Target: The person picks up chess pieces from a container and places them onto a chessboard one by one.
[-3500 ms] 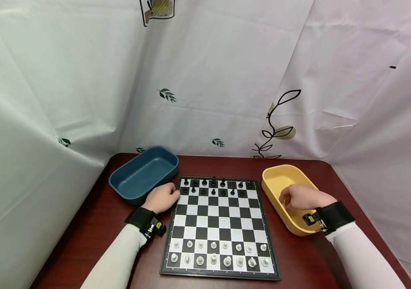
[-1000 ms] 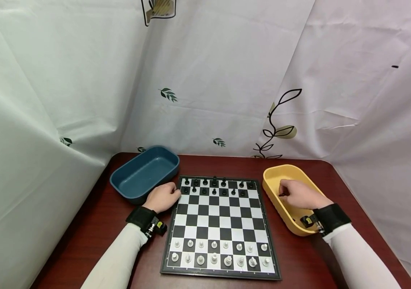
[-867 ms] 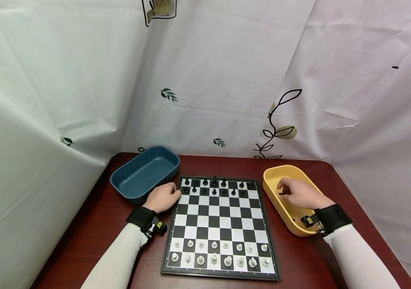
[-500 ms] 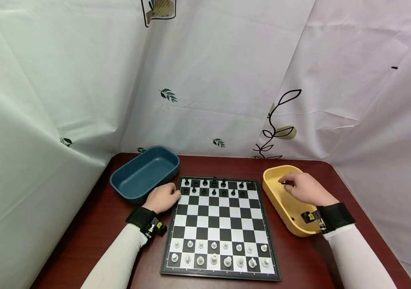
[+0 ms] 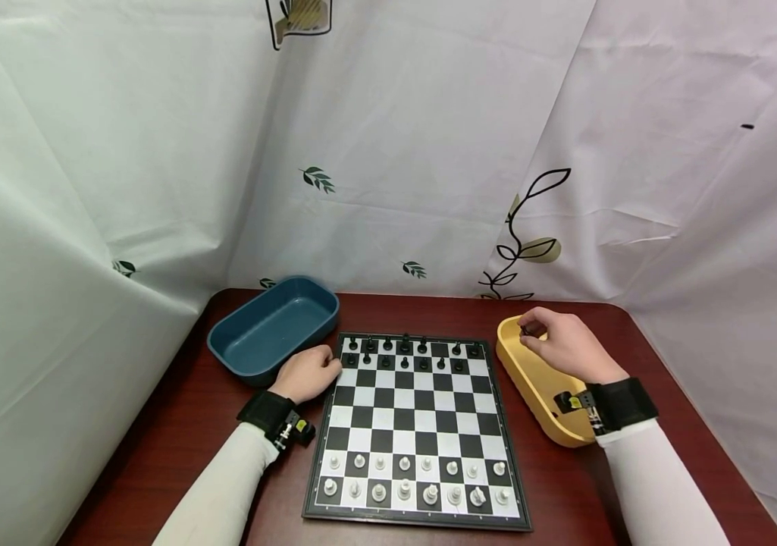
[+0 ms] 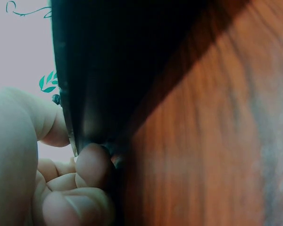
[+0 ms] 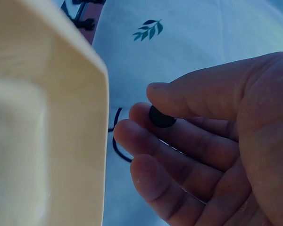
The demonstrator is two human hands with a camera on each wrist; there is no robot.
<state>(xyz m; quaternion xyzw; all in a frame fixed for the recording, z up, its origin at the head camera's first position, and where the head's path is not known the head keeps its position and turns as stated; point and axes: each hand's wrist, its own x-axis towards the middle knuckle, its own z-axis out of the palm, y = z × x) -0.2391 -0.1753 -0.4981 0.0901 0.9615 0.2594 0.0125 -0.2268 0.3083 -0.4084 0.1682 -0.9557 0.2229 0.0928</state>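
While the left hand (image 5: 306, 373) rests at the far left corner of the chessboard (image 5: 418, 425), its curled fingers (image 6: 92, 165) pinching the board's edge, the right hand (image 5: 562, 345) hovers over the far end of the yellow tray (image 5: 543, 394) and pinches a small black piece (image 7: 161, 117) between thumb and fingers. The step in hand seems to be carrying this piece from the tray to the board. The next move probably calls for a short reach to the left, to a free square in the black rows, and a careful upright placing. The blue tray (image 5: 272, 326) stands beside the left hand. The surface (image 5: 177, 425) is dark red wood, and white curtains (image 5: 429, 152) with printed leaves close the room.
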